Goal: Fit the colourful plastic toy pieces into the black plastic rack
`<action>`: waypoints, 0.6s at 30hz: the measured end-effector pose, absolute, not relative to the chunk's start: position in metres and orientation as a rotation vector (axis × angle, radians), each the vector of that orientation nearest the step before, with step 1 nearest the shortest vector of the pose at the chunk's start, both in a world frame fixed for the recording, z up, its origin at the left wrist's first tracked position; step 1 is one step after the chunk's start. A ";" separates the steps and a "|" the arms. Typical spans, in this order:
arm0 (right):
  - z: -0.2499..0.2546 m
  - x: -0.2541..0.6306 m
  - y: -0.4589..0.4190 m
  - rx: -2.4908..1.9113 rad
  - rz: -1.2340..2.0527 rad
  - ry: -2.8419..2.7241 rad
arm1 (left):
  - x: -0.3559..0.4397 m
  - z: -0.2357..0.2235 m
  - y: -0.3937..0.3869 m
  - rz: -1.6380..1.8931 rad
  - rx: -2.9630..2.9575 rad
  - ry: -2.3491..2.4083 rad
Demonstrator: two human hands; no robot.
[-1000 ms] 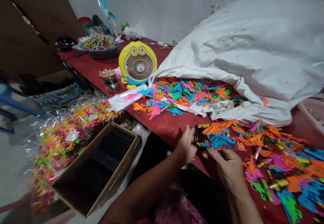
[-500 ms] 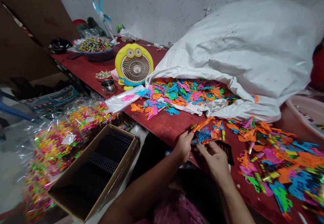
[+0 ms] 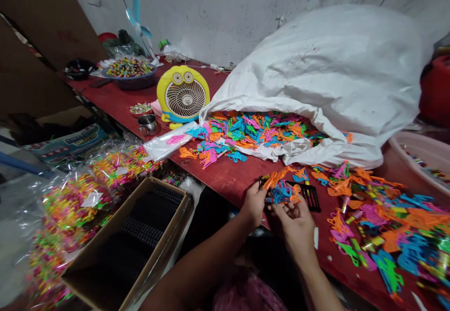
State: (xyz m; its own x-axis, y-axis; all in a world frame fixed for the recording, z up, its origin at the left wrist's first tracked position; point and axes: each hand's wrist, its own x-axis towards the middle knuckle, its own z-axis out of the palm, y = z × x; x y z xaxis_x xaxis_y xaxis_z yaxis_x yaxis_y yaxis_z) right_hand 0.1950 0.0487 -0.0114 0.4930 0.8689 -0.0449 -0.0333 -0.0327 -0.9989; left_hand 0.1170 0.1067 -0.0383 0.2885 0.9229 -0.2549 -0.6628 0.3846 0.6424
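- Head view: the person's left hand point(image 3: 253, 203) and right hand point(image 3: 297, 226) are working close together in front of the white sack point(image 3: 316, 77), and their fingers are clamping a tangled cluster of orange and blue plastic pieces point(image 3: 281, 193) between them.
- Position: the cluster is being held just above the red table point(image 3: 225, 175), below the sack's mouth.
- Items nearest the hands: a black plastic comb strip point(image 3: 311, 197) is lying on the table just beside the right hand. A loose pile of coloured plastic pieces point(image 3: 379, 222) is spreading across the table below the sack's right side.
- Sack: a heap of coloured plastic pieces point(image 3: 260, 130) is spilling from its mouth.
- Left of the sack: a yellow desk fan point(image 3: 183, 93) is standing on the table beside a steel cup point(image 3: 147, 124).
- Below and left of the sack: an open cardboard box point(image 3: 130, 240) is holding black strips, beside clear bags of coloured pieces point(image 3: 80, 203).
- Right of the sack: a pink plastic basin point(image 3: 422, 156) is sitting.
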 end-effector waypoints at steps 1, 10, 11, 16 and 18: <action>-0.013 0.196 0.048 -1.422 0.855 -0.779 | 0.117 -0.039 0.107 1.108 0.465 0.664; -0.015 0.194 0.045 -1.395 0.830 -0.790 | 0.120 -0.039 0.108 1.167 0.418 0.658; -0.015 0.193 0.044 -1.394 0.825 -0.799 | 0.120 -0.039 0.108 1.166 0.412 0.663; -0.016 0.191 0.041 -1.424 0.779 -0.927 | 0.119 -0.037 0.108 1.174 0.344 0.666; -0.016 0.189 0.041 -1.424 0.759 -0.984 | 0.118 -0.038 0.108 1.170 0.315 0.630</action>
State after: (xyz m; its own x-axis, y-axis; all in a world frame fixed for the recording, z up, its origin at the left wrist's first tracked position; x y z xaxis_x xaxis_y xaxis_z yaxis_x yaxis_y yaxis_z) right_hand 0.1889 0.0411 -0.0161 0.4321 0.8966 0.0966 0.1343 0.0420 -0.9901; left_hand 0.1178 0.1083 -0.0378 0.2462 0.9235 -0.2943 -0.7537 0.3733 0.5409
